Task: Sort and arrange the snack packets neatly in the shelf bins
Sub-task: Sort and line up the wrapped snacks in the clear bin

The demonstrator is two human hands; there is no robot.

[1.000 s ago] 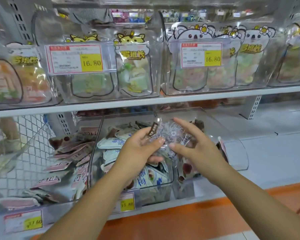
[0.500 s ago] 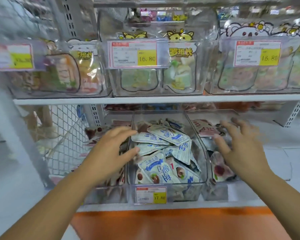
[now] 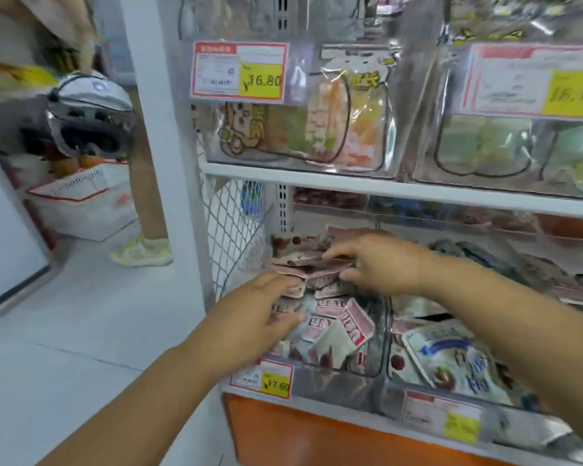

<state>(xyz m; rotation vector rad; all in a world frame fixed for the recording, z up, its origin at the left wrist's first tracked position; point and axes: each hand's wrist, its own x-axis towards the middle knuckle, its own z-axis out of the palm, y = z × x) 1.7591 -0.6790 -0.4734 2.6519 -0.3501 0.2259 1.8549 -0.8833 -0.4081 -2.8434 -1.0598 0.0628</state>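
Shelf bin [image 3: 367, 368], two hands: left hand [image 3: 253, 314], right hand [image 3: 381, 264].

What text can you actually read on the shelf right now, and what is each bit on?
"16.80": yellow part of the price tag on the upper left bin.
"7.60": price tag on the lower bin of pink packets; a leading digit may be hidden.
Upper right tag: number too blurred.
Lower right tag: unreadable.
Packet print: blurred.
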